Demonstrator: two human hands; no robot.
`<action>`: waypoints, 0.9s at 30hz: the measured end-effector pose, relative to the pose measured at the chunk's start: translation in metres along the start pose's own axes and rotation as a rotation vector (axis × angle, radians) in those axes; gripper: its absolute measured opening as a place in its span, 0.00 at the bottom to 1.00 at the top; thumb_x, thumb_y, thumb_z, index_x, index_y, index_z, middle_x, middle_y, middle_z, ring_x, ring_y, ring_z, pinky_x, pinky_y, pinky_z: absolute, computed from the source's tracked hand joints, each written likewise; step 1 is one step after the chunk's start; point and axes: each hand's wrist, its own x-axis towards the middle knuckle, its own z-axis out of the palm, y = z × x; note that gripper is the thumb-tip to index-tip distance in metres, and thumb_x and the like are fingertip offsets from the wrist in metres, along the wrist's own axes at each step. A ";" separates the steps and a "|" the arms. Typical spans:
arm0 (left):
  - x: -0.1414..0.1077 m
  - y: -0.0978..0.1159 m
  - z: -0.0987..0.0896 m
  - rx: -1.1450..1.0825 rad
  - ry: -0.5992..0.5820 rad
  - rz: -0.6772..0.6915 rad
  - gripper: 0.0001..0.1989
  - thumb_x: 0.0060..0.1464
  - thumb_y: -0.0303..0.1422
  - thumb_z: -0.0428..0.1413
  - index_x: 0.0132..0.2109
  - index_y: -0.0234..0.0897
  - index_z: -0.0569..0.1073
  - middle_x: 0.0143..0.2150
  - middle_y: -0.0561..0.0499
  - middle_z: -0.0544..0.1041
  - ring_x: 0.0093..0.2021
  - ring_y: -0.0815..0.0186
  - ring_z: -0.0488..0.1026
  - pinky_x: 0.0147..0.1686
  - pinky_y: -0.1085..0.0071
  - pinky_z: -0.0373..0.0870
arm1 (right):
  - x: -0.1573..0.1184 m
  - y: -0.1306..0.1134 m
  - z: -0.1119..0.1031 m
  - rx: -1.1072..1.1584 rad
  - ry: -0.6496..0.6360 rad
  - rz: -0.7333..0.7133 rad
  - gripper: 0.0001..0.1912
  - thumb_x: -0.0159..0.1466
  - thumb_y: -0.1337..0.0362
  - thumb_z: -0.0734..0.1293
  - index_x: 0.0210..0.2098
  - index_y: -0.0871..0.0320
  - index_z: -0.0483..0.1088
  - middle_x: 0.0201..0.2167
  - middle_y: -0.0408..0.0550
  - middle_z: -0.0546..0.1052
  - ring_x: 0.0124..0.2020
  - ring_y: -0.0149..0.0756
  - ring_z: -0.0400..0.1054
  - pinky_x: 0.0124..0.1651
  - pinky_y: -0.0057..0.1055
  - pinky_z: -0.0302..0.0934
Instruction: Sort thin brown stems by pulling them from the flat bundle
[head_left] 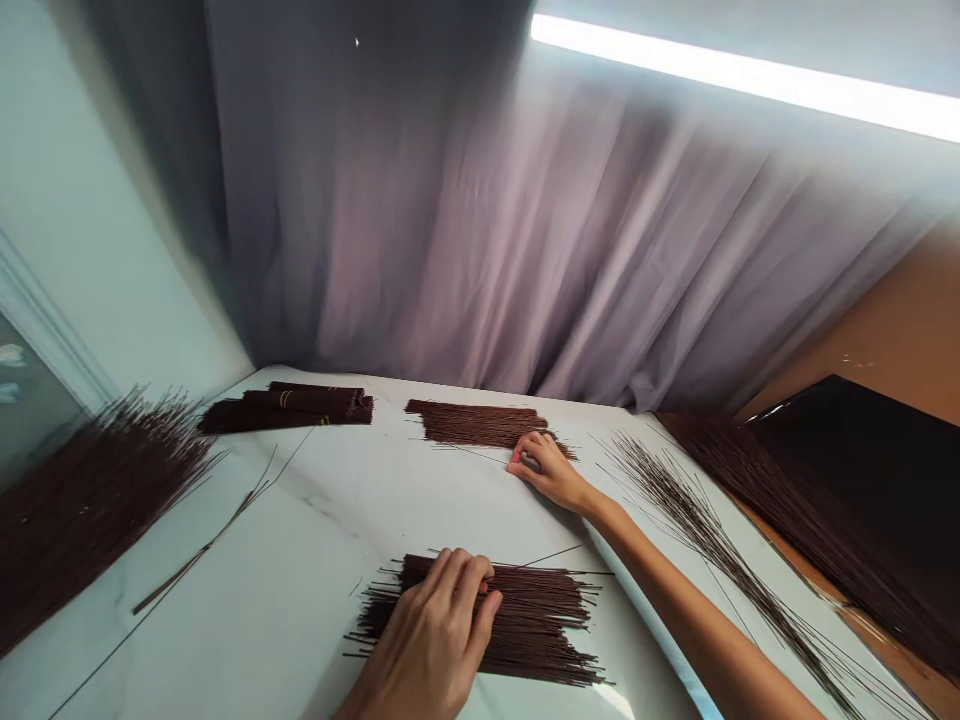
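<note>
My left hand [439, 625] rests over the near pile of thin dark brown sticks [540, 610], which look like incense sticks. Its fingers are curled and the thumb lies close to the index finger; one loose stick [551, 556] slants out to the right from the fingertips. Farther off, my right hand [550, 468] is at the right end of a second pile of such sticks [472, 423]. Thumb and index finger pinch together there on a single thin stick [481, 455] pointing left. What lies under the left palm is hidden.
Banded bundles [300, 405] lie at the back left. A large mass of sticks [97, 510] fills the left edge, with a few loose sticks [202, 550] beside it. On the right are a spread bunch [712, 530] and a long dark heap [810, 540]. A curtain [465, 250] hangs behind.
</note>
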 end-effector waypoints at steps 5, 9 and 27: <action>0.002 -0.001 0.001 0.008 0.006 0.024 0.06 0.68 0.26 0.47 0.46 0.42 0.65 0.39 0.49 0.77 0.39 0.56 0.78 0.39 0.60 0.78 | 0.018 -0.017 0.010 0.000 -0.007 -0.027 0.08 0.67 0.57 0.69 0.41 0.54 0.73 0.48 0.49 0.73 0.50 0.42 0.65 0.55 0.43 0.61; 0.002 -0.004 0.002 0.011 0.021 0.031 0.05 0.67 0.26 0.48 0.45 0.42 0.66 0.38 0.50 0.77 0.38 0.58 0.78 0.38 0.64 0.78 | 0.027 -0.027 0.026 -0.042 0.018 -0.019 0.10 0.68 0.59 0.69 0.45 0.58 0.73 0.48 0.49 0.75 0.50 0.42 0.69 0.54 0.45 0.65; 0.007 -0.001 -0.017 -0.189 0.009 -0.173 0.13 0.71 0.29 0.39 0.41 0.44 0.66 0.34 0.53 0.75 0.35 0.62 0.76 0.36 0.69 0.70 | -0.020 -0.073 -0.037 0.003 0.226 0.041 0.09 0.74 0.61 0.54 0.43 0.55 0.63 0.28 0.42 0.73 0.26 0.33 0.66 0.33 0.31 0.63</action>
